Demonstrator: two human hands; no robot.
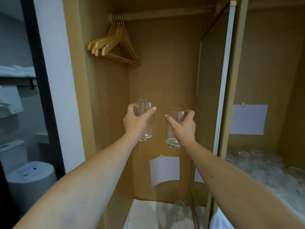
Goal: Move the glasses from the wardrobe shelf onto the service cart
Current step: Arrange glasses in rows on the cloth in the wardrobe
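My left hand [136, 120] grips a clear drinking glass [146, 133] near its rim and holds it upright in the air inside the wardrobe. My right hand [182, 123] grips a second clear glass [173, 142] the same way, slightly lower and to the right. Both arms reach forward into the open wardrobe. Far below, one more glass [179, 210] stands on the white-lined wardrobe shelf [145, 215]. The service cart is out of sight.
Wooden hangers [115, 45] hang from the rail at the upper left. A mirrored door [222, 90] stands open on the right and reflects several glasses [264, 166]. A paper note [165, 169] is clipped to the back panel. A bathroom with a toilet [28, 176] lies left.
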